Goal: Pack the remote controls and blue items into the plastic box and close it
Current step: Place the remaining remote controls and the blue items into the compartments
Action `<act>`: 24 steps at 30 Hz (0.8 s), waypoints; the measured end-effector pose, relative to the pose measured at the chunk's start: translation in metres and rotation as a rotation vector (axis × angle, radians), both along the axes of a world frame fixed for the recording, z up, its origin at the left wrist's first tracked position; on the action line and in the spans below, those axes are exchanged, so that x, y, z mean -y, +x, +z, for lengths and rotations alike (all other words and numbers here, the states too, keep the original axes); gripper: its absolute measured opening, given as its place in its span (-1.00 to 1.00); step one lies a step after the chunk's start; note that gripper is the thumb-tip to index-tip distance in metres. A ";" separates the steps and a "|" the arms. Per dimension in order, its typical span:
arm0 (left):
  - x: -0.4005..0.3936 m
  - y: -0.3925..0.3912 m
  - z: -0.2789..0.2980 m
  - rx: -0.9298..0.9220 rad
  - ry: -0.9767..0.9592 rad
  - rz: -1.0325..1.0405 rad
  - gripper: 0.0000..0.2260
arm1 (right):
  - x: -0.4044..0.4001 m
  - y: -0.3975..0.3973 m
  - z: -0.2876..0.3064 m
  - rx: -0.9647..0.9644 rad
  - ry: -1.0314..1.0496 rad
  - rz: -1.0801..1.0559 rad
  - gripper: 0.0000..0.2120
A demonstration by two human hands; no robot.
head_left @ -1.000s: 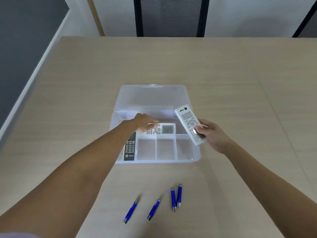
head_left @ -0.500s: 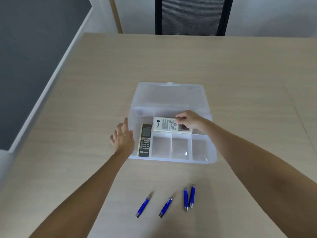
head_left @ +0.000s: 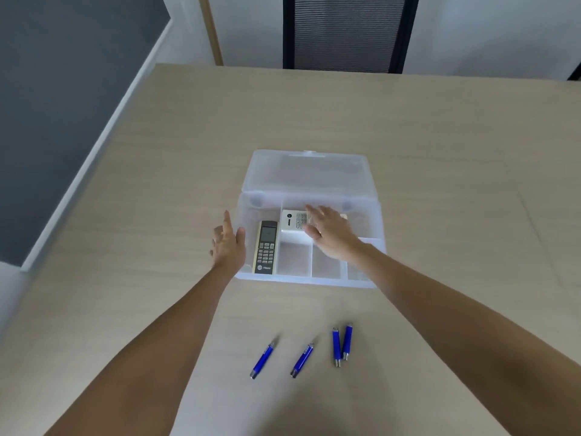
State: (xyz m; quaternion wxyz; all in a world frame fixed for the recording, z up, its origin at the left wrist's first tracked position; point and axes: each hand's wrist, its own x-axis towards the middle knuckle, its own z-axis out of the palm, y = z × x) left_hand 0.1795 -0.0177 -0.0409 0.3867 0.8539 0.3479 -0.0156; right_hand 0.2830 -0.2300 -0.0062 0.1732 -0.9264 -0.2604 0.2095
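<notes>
A clear plastic box [head_left: 309,280] with dividers sits mid-table, its lid [head_left: 308,171] folded back flat behind it. A dark remote [head_left: 266,247] lies in the left compartment. A white remote [head_left: 294,221] lies crosswise in the rear compartment. My right hand [head_left: 330,236] hovers over the white remote with fingers spread, partly hiding it. My left hand [head_left: 228,243] is open beside the box's left wall. Several blue pen-like items lie in front of the box: one [head_left: 263,360], another [head_left: 303,360], and a pair [head_left: 342,344].
A black mesh chair [head_left: 344,33] stands beyond the table's far edge. The table's left edge [head_left: 94,171] runs diagonally, with dark floor past it.
My right hand set the white remote into the rear compartment and let go, its fingers now spread above it. My left hand left the box and rests open at its left side.
</notes>
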 end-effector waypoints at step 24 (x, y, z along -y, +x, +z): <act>0.162 -0.165 -0.007 -0.432 0.262 -0.648 -0.56 | 0.105 -0.173 -0.032 -0.353 -0.056 -0.590 -0.61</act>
